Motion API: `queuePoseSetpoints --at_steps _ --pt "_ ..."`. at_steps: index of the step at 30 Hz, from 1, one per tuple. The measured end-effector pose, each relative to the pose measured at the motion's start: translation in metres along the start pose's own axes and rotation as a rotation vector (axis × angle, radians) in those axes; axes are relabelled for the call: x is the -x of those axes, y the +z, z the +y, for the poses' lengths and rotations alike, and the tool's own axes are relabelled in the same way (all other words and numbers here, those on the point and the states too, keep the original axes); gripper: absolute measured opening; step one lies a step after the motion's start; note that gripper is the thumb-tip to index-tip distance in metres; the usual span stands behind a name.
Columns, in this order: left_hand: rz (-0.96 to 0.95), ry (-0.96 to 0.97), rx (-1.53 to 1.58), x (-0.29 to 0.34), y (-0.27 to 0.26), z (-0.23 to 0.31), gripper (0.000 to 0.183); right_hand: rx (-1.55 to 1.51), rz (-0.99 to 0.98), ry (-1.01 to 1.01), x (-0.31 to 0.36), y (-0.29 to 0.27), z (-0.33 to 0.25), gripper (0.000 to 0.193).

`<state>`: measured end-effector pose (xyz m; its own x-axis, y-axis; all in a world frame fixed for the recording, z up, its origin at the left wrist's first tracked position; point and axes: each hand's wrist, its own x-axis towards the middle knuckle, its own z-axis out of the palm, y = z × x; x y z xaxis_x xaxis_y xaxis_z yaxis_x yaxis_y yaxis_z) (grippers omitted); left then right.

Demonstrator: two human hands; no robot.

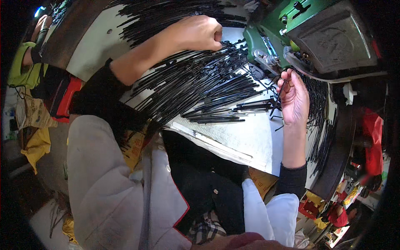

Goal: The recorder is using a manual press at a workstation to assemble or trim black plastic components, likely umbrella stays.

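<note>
My left hand is over the far edge of a heap of thin black rods, its fingers curled down. Whatever lies in its fingers is hidden. To the right, my right hand has its palm turned up and pinches a thin black rod between thumb and fingers. That rod slants downward, with a small bent end at the bottom. Just beyond this hand stands a green machine with a metal fitting. Several of the heaped rods have small hooked or knobbed ends.
More black rods lie at the far side, and others along the right. A dark metal plate tops the machine at the far right. White tabletop shows near my lap. Another person's arm is at far left.
</note>
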<state>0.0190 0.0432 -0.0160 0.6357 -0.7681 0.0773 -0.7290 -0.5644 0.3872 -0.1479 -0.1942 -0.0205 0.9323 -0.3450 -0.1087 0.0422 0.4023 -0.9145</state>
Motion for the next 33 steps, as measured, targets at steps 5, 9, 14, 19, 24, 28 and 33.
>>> queuePoseSetpoints --at_steps 5,9,14,19,24,28,33 --pt "-0.09 0.008 0.135 -0.002 -0.008 -0.004 0.026 0.031 0.009 0.016 0.003 0.002 -0.004 0.017" --pt "-0.025 0.031 0.162 -0.008 -0.011 -0.015 0.028 0.131 -0.049 0.076 0.005 0.007 -0.008 0.019" --pt "-0.195 0.0 0.544 -0.01 -0.019 0.017 0.028 0.48 -0.179 0.191 0.013 0.026 -0.013 0.023" --pt "-0.217 -0.029 0.692 -0.016 -0.001 0.043 0.025 0.594 -0.251 0.142 0.011 0.037 -0.007 0.021" --pt "-0.242 -0.051 0.781 -0.021 0.006 0.054 0.026 0.592 -0.255 0.127 0.01 0.03 -0.007 0.025" --pt "-0.213 -0.073 0.848 -0.022 0.007 0.06 0.027 0.553 -0.251 0.104 0.01 0.027 -0.009 0.025" --pt "-0.196 -0.036 0.89 -0.025 0.005 0.066 0.026 0.546 -0.221 0.091 0.011 0.029 -0.014 0.025"
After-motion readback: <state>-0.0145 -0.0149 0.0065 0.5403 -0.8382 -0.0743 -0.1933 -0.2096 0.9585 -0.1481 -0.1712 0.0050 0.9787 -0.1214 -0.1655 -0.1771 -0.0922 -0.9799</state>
